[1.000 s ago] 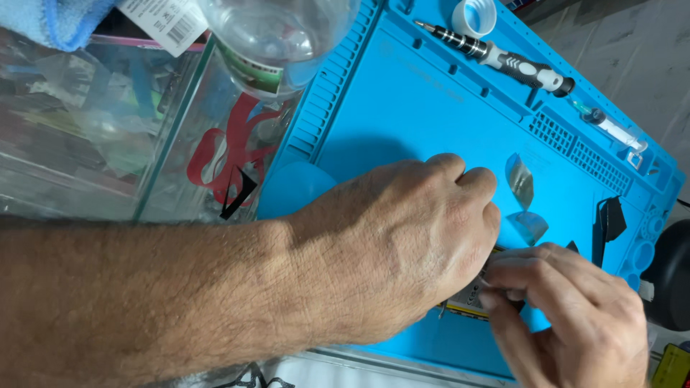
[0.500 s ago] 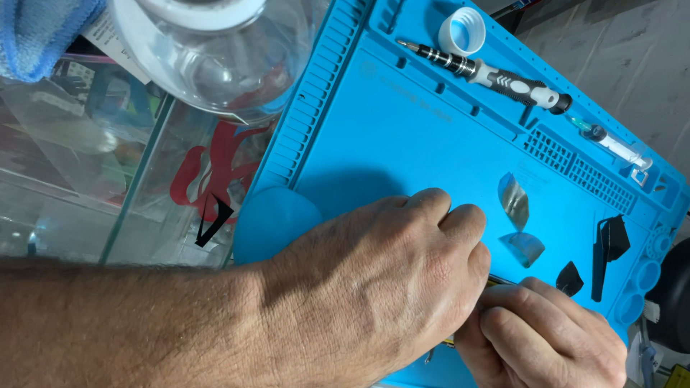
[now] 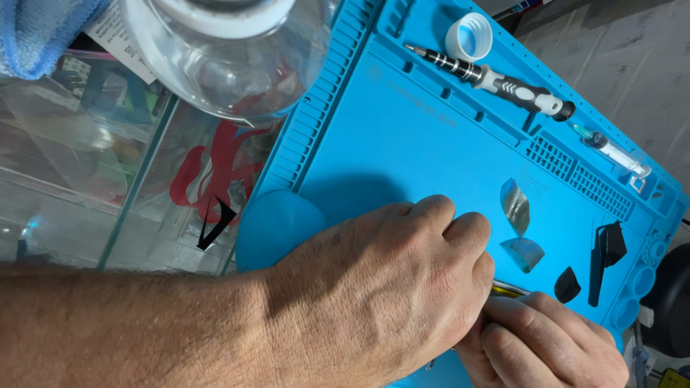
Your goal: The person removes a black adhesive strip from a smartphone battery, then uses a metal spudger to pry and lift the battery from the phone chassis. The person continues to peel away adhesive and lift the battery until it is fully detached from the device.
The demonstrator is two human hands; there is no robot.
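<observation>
Both hands low on the blue silicone mat: left hand curled loosely, knuckles up, pressing down over something hidden beneath it; right hand closed in a pinch at the lower edge, fingertips meeting the left's around a thin, flat, yellowish-edged part of which only a sliver shows. Cannot tell what the part is, nor how firmly either hand grips it. Just beyond the knuckles, two shiny foil-like pieces lying loose on the mat, and near them a small black chip and a long black strip. Along the mat's far rim, a precision screwdriver, a white cap touching its tip end, and a small syringe. Off the mat, on the glass worktop, a clear plastic bottle and a blue cloth. Likely risks from here: a slip of the pinch bending or creasing the thin part, given so little of it exposed; a sweep of the left wrist or knuckles scattering the loose foil pieces and black chip; too much downward pressure cracking whatever lies hidden under the palm.
</observation>
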